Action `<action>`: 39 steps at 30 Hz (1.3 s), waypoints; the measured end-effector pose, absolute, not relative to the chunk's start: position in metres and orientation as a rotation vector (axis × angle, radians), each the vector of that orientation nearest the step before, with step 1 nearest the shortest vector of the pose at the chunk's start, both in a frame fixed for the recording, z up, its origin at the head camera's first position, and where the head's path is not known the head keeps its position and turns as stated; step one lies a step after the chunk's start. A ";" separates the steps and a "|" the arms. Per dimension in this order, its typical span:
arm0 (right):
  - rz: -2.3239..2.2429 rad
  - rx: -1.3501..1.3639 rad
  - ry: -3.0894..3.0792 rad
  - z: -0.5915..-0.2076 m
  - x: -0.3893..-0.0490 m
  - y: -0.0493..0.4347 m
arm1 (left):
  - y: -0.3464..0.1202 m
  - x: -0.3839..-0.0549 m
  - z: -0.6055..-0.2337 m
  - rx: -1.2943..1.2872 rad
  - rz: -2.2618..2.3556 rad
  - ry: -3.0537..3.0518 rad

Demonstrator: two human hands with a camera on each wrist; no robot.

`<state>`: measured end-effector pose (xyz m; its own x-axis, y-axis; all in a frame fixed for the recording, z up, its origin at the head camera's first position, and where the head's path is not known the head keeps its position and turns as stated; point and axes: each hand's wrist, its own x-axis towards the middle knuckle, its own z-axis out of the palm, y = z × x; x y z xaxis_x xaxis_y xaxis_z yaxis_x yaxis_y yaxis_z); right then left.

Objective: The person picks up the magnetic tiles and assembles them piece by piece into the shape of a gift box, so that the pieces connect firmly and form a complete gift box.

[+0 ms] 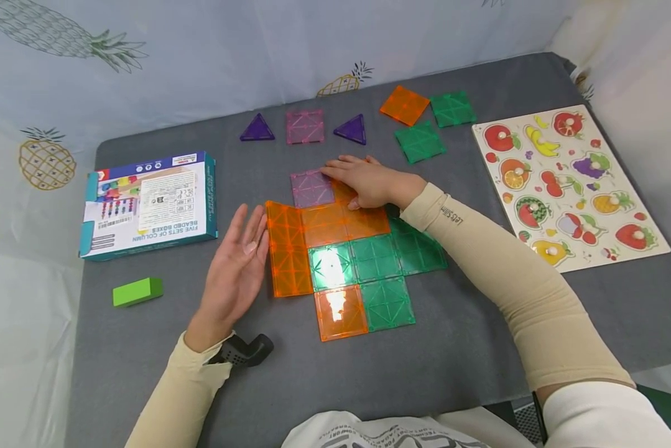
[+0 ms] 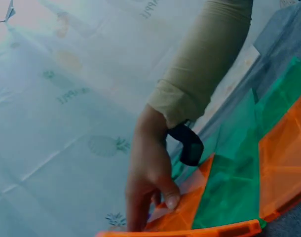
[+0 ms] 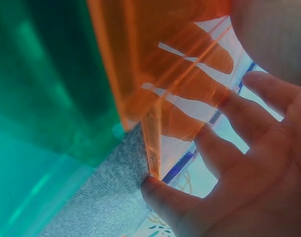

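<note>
My left hand (image 1: 236, 264) is held with its fingers extended, right beside a long orange panel (image 1: 287, 249) that tilts up at the left side of a layout of magnetic tiles. My right hand (image 1: 369, 180) lies over the upper right of that layout, its fingers (image 3: 234, 108) touching an orange tile (image 3: 175, 89). A pale purple tile (image 1: 311, 189) adjoins its fingertips. Flat green tiles (image 1: 375, 258) and another orange tile (image 1: 341, 313) extend toward me. In the left wrist view, the right thumb overlaps an orange tile, and part of that hand's fingers is hidden.
A beaded toy box (image 1: 145, 208) and a green block (image 1: 137, 292) lie at the left. Purple triangles (image 1: 351, 129), a pink tile (image 1: 305, 127), and loose orange (image 1: 405, 105) and green tiles (image 1: 420, 142) lie behind. A fruit puzzle board (image 1: 573, 186) is at the right.
</note>
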<state>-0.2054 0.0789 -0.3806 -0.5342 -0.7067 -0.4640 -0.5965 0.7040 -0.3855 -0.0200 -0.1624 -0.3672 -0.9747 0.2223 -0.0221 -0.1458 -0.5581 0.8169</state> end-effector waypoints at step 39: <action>-0.267 -1.147 2.543 -0.343 -0.171 0.066 | -0.121 -0.012 -0.395 0.190 2.451 1.619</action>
